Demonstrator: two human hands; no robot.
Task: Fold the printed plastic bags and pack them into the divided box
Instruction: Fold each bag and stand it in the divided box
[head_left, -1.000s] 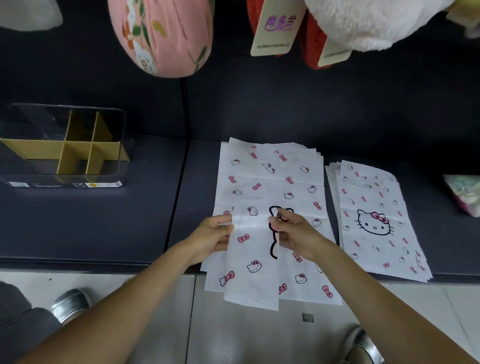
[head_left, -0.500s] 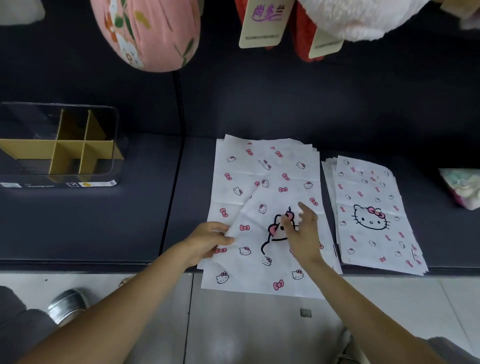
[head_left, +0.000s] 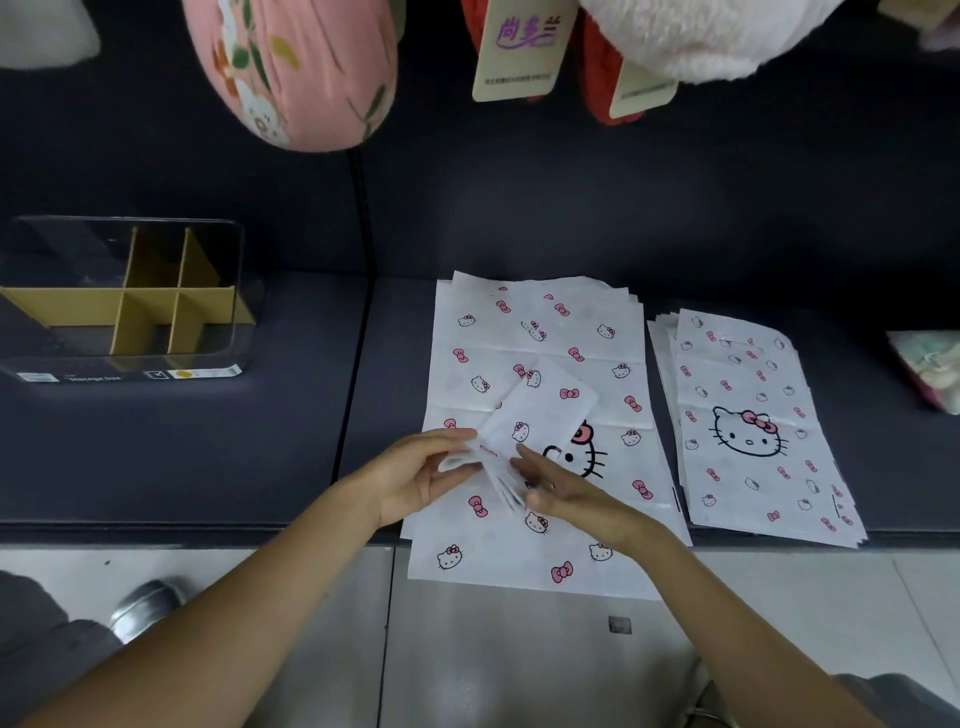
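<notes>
A white bag folded into a narrow strip (head_left: 540, 415), printed with pink bows and cat faces, slants above a flat stack of the same bags (head_left: 540, 332). My left hand (head_left: 415, 478) pinches the strip's near end. My right hand (head_left: 566, 493) touches that end from the right, fingers mostly straight. A second stack of printed bags (head_left: 748, 431) lies to the right. The clear divided box (head_left: 130, 358) with tan cardboard partitions stands at the far left of the dark shelf; its compartments look empty.
The dark shelf (head_left: 182, 457) ends in a front edge below my wrists, with the centre stack overhanging it. Plush goods and paper tags (head_left: 519, 52) hang overhead. A pastel packet (head_left: 930, 369) lies at the far right. A shoe (head_left: 145, 603) shows on the tiled floor.
The top bag has gone from a half-folded sheet to a narrow strip lifted off the stack. Both hands have closed in on its near end.
</notes>
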